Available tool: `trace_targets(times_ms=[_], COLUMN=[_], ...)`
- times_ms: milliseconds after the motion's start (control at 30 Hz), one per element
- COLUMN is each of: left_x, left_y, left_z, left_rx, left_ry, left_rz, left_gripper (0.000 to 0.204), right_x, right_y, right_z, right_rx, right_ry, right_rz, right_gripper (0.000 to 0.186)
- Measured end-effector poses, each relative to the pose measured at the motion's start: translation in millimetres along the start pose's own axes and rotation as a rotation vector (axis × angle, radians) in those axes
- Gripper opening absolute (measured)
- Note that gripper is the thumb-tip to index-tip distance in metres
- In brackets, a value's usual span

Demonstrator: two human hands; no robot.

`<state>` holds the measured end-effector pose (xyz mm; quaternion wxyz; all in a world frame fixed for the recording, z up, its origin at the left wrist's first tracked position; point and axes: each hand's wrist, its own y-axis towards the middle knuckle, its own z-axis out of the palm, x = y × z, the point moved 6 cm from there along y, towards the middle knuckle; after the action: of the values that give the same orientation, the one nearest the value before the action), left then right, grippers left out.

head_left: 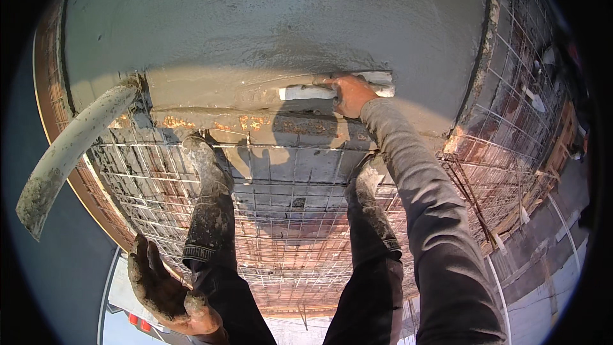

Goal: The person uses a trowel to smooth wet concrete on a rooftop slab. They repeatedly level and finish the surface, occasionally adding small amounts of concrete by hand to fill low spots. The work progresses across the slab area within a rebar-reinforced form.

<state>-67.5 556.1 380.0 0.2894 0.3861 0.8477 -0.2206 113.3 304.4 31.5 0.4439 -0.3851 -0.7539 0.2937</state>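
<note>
My right hand [350,94] is wrapped round a long, pale finishing trowel [301,93], which lies on the wet grey concrete [274,25] near its close edge. The hand hides the trowel's middle and grip. Down at the lower left, my left hand [169,291] hangs in the air beside my left leg, apart from everything. It holds nothing; its fingers are apart and smeared with dark cement.
A thick pale pipe [83,140] sticks up from the concrete's left corner. Steel mesh [287,198] stretches below and around my two muddy boots [211,179]. Loose rebar rods [469,198] lean at the right. A board edge [105,230] curves along the left.
</note>
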Motion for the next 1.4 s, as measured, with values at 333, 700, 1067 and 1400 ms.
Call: trace_targets(times_ms=[333,700,1067,1400], left_x=[13.3,37.1,36.9,21.9], left_y=[-55.9,-55.4,2.5,17.0], left_z=[130.3,155.7,132.8,146.0], left_rx=[0.291,0.460,0.510,0.564], left_ry=[-0.245,-0.056,0.046,0.020], left_rz=[-0.151,-0.099,0.066,0.154], left_gripper=[0.073,0.065,0.072,0.071], right_x=[-177.9,-80.7,-10.3,-130.6], right_y=[-126.7,-109.7,10.5,-43.5], right_z=[11.8,21.8,71.1,168.3], right_rx=[-0.036,-1.040,-2.047,-1.842], right_ry=[-0.007,0.689,1.863,1.930], right_rz=[0.157,0.004,0.725,1.134], right_gripper=[0.065,0.054,0.048,0.054])
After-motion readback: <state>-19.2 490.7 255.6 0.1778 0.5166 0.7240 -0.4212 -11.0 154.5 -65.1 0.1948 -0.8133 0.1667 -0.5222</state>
